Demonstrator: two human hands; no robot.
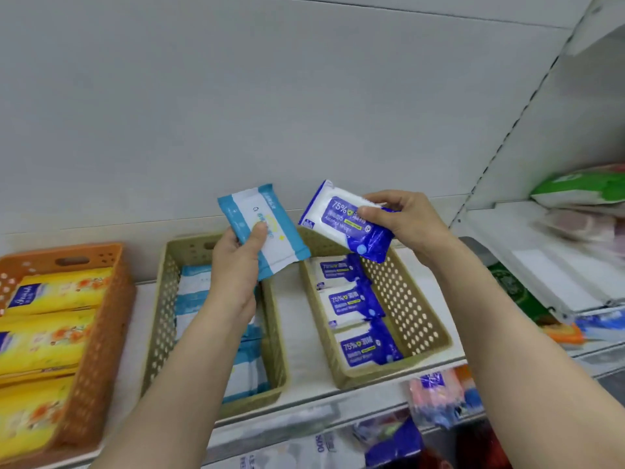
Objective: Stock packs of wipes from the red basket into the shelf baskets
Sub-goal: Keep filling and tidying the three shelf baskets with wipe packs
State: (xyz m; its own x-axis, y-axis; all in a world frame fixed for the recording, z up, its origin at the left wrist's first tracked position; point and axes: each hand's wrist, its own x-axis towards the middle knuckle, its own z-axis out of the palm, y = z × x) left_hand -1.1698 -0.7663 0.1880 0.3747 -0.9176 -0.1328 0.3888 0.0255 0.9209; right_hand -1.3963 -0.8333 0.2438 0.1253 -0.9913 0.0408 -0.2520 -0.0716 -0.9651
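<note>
My left hand (235,262) holds a light-blue-and-white wipes pack (267,211) above the middle beige basket (162,299), which has several matching packs lying in it. My right hand (406,225) grips a dark-blue-and-white alcohol wipes pack (341,218) over the far end of the right beige basket (406,299). Three such dark-blue packs (355,306) lie in a row along that basket's left side. The red basket is out of view.
An orange basket (91,319) with yellow packs stands at the left on the white shelf (297,336). To the right, a neighbouring shelf (527,252) carries green and pink packages. Assorted goods show on the shelf below (433,397).
</note>
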